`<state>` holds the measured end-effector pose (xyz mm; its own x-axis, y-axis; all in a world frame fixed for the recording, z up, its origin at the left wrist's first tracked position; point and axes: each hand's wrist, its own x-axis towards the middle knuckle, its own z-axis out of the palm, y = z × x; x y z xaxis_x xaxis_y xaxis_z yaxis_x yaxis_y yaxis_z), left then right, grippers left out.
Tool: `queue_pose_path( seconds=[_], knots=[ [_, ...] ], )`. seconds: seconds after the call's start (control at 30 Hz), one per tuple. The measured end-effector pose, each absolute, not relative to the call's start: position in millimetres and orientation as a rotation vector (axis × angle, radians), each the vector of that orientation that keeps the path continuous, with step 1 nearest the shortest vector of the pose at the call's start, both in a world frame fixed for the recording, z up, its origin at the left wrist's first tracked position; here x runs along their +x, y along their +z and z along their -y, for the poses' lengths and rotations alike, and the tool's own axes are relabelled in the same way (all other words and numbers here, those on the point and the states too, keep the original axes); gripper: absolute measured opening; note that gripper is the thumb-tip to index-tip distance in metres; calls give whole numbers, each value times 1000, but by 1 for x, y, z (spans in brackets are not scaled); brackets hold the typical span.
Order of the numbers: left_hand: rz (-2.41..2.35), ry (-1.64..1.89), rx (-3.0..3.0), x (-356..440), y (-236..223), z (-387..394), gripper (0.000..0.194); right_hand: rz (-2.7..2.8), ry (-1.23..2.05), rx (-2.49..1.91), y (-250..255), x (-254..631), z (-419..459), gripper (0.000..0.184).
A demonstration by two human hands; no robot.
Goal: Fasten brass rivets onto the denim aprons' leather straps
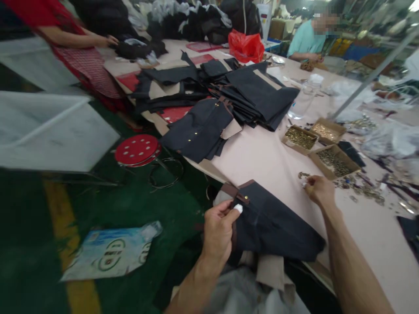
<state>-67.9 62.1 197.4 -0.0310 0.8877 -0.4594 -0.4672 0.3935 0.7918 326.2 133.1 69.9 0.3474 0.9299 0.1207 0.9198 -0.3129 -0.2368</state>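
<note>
Gripping the brown-trimmed edge of a smooth navy cloth piece (271, 226) at the pale table's (252, 159) near edge, the left hand (218, 229) lays its white-tipped thumb beside a brass stud (246, 198). The right arm stretches forward, the right hand's (320, 190) fingers bunched by small metal fittings (303, 175); whether they pinch one, I cannot tell. Nearby, open cardboard boxes (318, 165) hold heaped, apparently brassy hardware (334, 160)

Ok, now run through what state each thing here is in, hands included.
Left hand: gripping fabric, thumb tip covered in white
Right hand: fingers bunched at the table; grip unclear
Dark fabric piece: held by its brown-trimmed end
Nearest cardboard box: open, holding small metal pieces
Stacked dark fabric: piled, overlapping
Red plastic bag: crumpled
Red stool: upright
Printed bag: lying on floor
</note>
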Motion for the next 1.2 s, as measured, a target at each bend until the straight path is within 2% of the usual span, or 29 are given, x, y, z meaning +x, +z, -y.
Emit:
queue_pose_path(
  seconds=[0.2, 0.3, 0.37, 0.47, 0.57, 0.67, 1.2],
  knots=[
    [-1114, 1194, 453, -69, 202, -48, 31, 1704, 138, -2349, 78, 322, -130, 34],
    [-1103, 1214, 475, -68, 201, -44, 28, 1574, 283, -2049, 119, 279, -112, 35],
    [-1091, 1216, 494, -67, 200, -44, 30, 1582, 268, -1821, 155, 235, -91, 35],
    [-1074, 1224, 524, -66, 202, -45, 30, 1789, 346, -1420, 203, 166, -62, 24],
    [-1075, 1228, 583, -65, 204, -45, 25, 1954, 442, -1139, 226, 116, -47, 21],
    [-1086, 1220, 634, -67, 203, -43, 24, 2028, 410, -1016, 224, 94, -48, 26],
    [-1072, 1223, 839, -73, 193, -35, 30, 2022, 278, -966, 216, 89, -47, 36]
  ],
)
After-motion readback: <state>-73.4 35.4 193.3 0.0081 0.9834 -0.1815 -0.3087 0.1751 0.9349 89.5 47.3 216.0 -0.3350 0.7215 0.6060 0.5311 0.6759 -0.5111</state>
